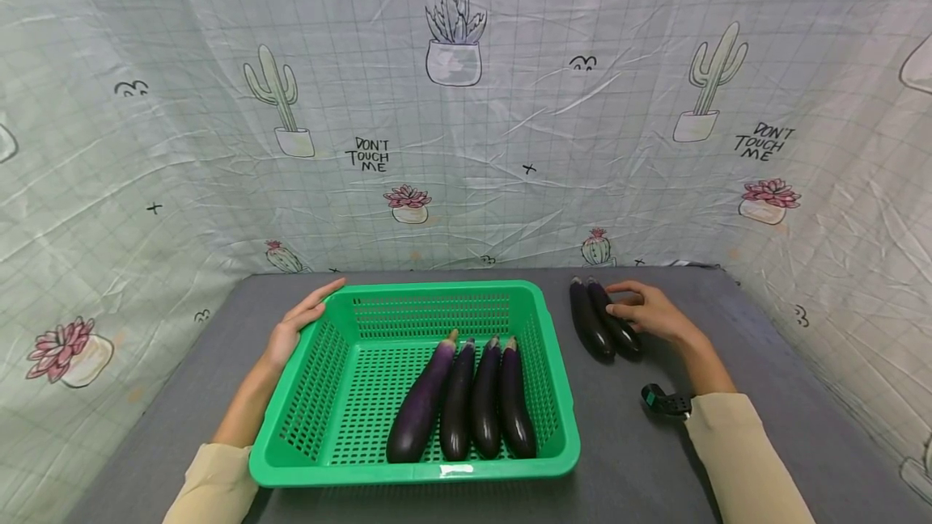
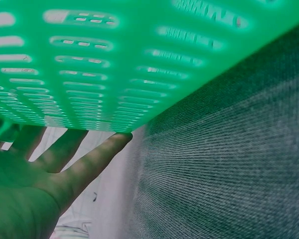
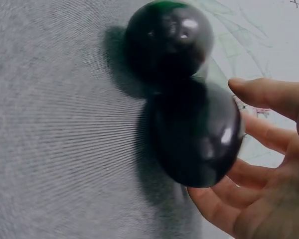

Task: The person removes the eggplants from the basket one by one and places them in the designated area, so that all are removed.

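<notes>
This looks like a pick-up — right hand (image 1: 648, 314) loosely curved, unclosed, at the outer eggplant (image 1: 620, 335) on the table (image 1: 619, 451), left hand (image 1: 291, 328) straight-fingered against the basket (image 1: 415, 473) — calling next for a secure grip.

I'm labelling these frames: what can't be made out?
Left wrist view: some fingertips of the left hand, hidden by the green basket.
Right wrist view: stems of the two eggplants, hidden by their own rounded ends.
Head view: upper parts of both sleeves, cut off by the bottom edge.
</notes>
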A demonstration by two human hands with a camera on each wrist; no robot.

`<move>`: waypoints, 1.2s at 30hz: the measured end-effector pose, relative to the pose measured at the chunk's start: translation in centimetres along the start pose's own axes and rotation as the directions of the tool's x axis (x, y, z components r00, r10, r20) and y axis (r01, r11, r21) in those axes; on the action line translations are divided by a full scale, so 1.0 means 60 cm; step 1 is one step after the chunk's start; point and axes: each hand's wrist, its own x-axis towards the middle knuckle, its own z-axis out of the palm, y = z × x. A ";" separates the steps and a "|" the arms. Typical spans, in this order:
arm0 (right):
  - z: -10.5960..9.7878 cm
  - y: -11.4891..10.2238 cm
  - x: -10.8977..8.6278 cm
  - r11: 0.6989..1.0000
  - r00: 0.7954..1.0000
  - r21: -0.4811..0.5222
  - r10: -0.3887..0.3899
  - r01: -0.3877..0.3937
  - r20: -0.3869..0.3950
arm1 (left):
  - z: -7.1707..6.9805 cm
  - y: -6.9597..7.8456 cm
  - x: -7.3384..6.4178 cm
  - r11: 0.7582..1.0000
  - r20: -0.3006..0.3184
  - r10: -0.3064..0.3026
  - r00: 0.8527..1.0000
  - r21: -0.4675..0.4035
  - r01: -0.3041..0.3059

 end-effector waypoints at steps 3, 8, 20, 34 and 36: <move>-0.004 -0.006 -0.003 1.000 1.000 0.018 0.002 -0.002 -0.022 | 0.001 0.001 0.000 0.998 -0.019 0.007 1.000 0.056 -0.006; -0.013 -0.018 -0.012 0.999 0.998 0.026 -0.036 0.037 -0.057 | 0.003 0.001 0.000 1.000 0.009 0.013 1.000 0.001 -0.013; -0.015 -0.127 -0.045 0.973 0.970 -0.042 -0.231 0.228 -0.083 | -0.001 -0.003 0.000 0.989 0.065 0.008 0.998 -0.149 0.002; 0.064 -0.324 -0.029 0.920 0.896 -0.030 -0.372 0.390 0.243 | -0.001 -0.006 -0.003 0.975 0.092 0.017 0.996 -0.222 0.004; 0.084 -0.341 -0.020 0.928 0.884 -0.030 -0.343 0.371 0.318 | 0.000 -0.006 -0.003 0.978 0.084 0.018 0.996 -0.209 0.000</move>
